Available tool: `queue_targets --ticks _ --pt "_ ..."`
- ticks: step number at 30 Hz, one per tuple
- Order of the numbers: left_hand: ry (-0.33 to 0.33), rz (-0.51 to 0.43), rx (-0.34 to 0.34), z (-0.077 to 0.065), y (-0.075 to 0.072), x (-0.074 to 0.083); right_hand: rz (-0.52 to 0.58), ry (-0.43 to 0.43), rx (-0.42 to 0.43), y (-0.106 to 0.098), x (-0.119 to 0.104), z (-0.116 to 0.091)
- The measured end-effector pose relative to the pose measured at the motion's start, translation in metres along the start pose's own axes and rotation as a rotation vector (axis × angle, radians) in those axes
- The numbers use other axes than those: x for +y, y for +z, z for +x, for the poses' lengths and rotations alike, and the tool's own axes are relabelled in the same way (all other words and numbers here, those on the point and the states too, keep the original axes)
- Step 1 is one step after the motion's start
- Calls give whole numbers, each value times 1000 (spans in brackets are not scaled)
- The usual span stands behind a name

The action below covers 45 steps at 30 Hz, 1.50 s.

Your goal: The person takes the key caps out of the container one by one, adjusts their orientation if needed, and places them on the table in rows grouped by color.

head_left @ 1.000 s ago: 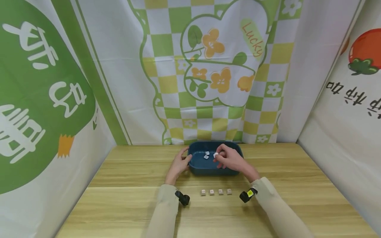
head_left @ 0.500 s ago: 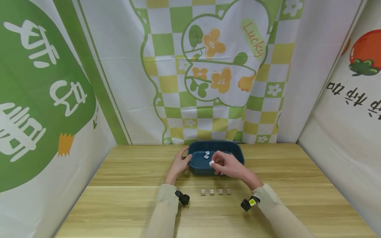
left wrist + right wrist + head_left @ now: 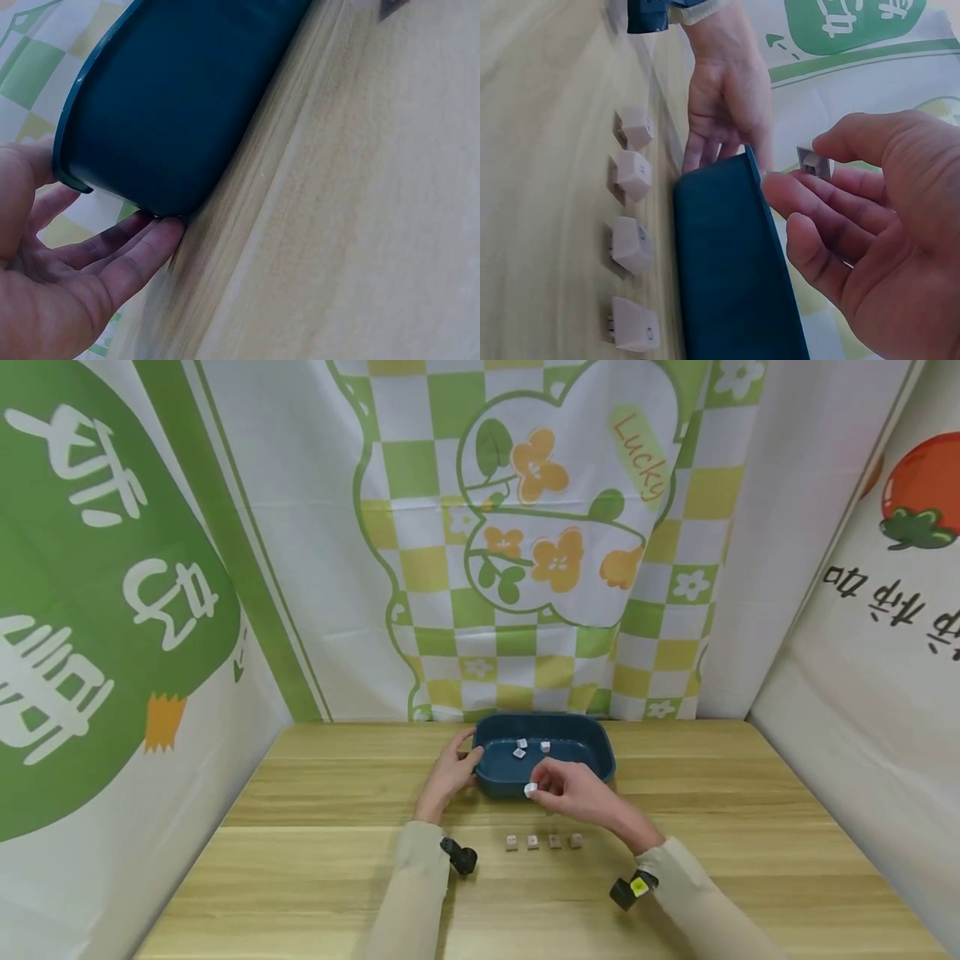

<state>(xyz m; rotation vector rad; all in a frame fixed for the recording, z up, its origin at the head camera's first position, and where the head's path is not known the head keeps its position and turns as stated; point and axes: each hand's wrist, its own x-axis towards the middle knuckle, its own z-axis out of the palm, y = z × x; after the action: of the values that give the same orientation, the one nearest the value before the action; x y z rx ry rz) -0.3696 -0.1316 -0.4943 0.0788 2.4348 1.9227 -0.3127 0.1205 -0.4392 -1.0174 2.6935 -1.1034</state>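
Note:
My right hand (image 3: pixel 581 792) pinches a white keycap (image 3: pixel 531 789) between thumb and fingers, just at the near edge of a dark blue basin (image 3: pixel 498 787). In the right wrist view the hollow underside of this keycap (image 3: pixel 814 162) shows its stem. My left hand (image 3: pixel 448 774) holds the basin's left end, the thumb by the rim and the fingers (image 3: pixel 146 259) low against the outer wall. Inside the basin lie three white keycaps (image 3: pixel 545 747). Several pinkish keycaps (image 3: pixel 532 842) stand in a spaced row on the table before the basin.
The wooden table (image 3: pixel 322 893) carries the basin close to its back edge. Behind it hangs a checked green and yellow curtain (image 3: pixel 420 577), with printed cloth at both sides. Both sleeves bear a small black wrist camera (image 3: pixel 463 860).
My right hand has lifted a keycap from the basin and drawn it toward me over the near rim. Another keycap in the basin has come into sight. My left hand stays put.

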Motion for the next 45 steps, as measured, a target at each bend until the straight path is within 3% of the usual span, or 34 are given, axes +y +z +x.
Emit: queue_targets --ticks 12,24,33,38,45 --pt "-3 1 -3 0 0 3 77 -38 -99 16 -3 -13" --pt "2 11 4 -1 0 3 -45 -29 -112 27 -2 -17" --pt "0 -4 6 0 0 3 111 21 -200 36 -4 -22" --pt "2 7 5 0 -1 3 143 59 -264 44 -4 -23" --pt "5 18 17 0 1 2 2 -43 -225 56 -3 -25"
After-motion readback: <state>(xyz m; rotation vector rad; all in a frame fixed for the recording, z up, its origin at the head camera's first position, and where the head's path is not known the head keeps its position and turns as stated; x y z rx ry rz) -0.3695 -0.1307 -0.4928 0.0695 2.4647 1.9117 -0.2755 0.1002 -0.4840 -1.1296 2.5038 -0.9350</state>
